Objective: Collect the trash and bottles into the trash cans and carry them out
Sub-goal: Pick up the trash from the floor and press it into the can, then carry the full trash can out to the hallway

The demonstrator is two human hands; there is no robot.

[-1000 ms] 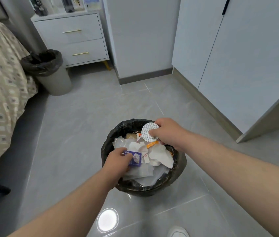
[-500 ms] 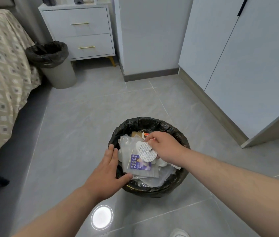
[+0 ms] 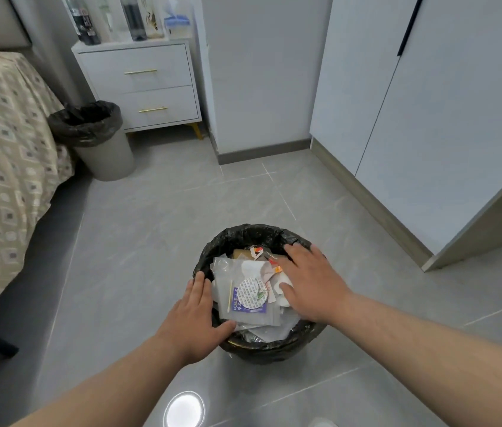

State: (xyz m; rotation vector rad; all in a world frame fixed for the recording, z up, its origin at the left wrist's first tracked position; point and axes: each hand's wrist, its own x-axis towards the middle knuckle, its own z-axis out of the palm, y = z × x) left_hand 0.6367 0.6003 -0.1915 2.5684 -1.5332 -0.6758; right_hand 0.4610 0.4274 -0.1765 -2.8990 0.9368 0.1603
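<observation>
A round trash can with a black liner (image 3: pixel 245 237) stands on the floor right below me, filled with wrappers and paper. A white printed round lid (image 3: pixel 252 295) lies on top of a clear packet with a purple label (image 3: pixel 248 308). My left hand (image 3: pixel 195 315) rests flat on the can's left rim, fingers apart, thumb at the edge of the trash. My right hand (image 3: pixel 309 282) lies spread over the right side of the trash, holding nothing. A second lined trash can (image 3: pixel 95 140) stands by the bed. Bottles (image 3: pixel 134 16) stand on the nightstand (image 3: pixel 141 84).
A bed with a patterned cover (image 3: pixel 0 167) runs along the left. White wardrobe doors (image 3: pixel 428 112) and a grey baseboard line the right. Grey floor tiles (image 3: pixel 157 217) stretch between the two cans. A ceiling light reflects on the floor (image 3: pixel 184 409) near my feet.
My right hand has let the round lid drop onto the trash and spread flat over the right side. My left hand released the purple packet and moved to the left rim.
</observation>
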